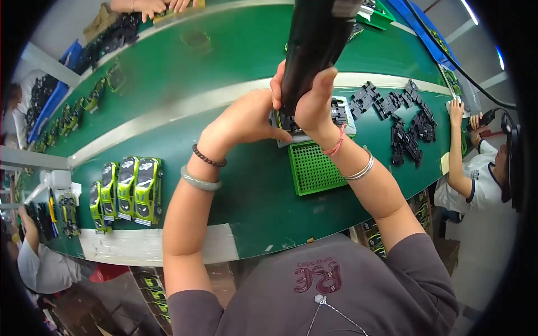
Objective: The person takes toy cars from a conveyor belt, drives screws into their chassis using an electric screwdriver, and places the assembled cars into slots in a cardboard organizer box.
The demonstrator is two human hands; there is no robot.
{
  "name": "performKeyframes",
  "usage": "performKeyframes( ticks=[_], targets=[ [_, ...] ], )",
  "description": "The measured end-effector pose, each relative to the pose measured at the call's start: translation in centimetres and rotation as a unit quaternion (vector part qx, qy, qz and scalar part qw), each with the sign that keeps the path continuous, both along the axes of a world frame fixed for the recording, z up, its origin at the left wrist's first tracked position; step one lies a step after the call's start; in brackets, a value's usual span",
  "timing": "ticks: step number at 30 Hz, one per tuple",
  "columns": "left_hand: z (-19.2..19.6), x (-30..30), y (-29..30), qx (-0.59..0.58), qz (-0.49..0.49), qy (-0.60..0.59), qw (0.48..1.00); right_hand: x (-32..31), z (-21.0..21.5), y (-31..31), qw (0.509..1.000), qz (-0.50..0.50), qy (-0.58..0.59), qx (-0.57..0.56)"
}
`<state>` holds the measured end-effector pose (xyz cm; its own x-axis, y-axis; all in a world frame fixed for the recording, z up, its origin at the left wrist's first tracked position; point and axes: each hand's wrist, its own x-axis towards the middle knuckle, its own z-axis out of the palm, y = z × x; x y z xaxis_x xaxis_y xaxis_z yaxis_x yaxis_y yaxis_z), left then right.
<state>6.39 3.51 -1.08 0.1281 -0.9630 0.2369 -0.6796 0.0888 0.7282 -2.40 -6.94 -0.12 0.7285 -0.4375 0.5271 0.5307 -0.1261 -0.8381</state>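
Black and cylindrical, a hanging power screwdriver [314,45] comes down from the top of the view, and the right hand [314,101] is wrapped closed around its lower end, thumb and fingers clamped on the barrel. Just beside it, the left hand [246,119] lies loosely curled, its fingertips pressing on the edge of a grey fixture [343,115] that carries a dark toy car chassis [338,113] under the tool's tip. Touching the near side of that fixture is a green perforated tray [314,168], resting on the green conveyor belt [196,73]. To the right, a heap of black chassis parts [409,126] is spread over the belt, and a co-worker's hand [457,112] reaches in at its far edge. To the left, well apart from the hands, four green toy cars [126,190] stand side by side near the belt's near edge, with more green cars [73,115] lined up farther along the belt.
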Motion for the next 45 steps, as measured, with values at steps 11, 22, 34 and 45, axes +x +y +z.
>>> performKeyframes(
  ticks=[11,22,34,45],
  targets=[
    [2.7,-3.4,1.0,-0.042,0.048,-0.106,0.992,-10.6,2.8,-6.0,0.985,-0.138,-0.054,0.092],
    [-1.6,-6.5,0.5,-0.133,0.151,-0.203,0.958,-15.9,-3.6,-8.8,0.971,-0.200,0.006,0.129],
    [-2.1,-7.2,0.1,-0.152,0.193,-0.208,0.947,-16.1,-3.8,-8.6,0.968,-0.210,0.039,0.132],
    [-1.2,-3.8,0.8,-0.062,0.163,-0.119,0.977,-15.9,-3.9,-8.9,0.972,-0.199,0.029,0.122]
  ],
)
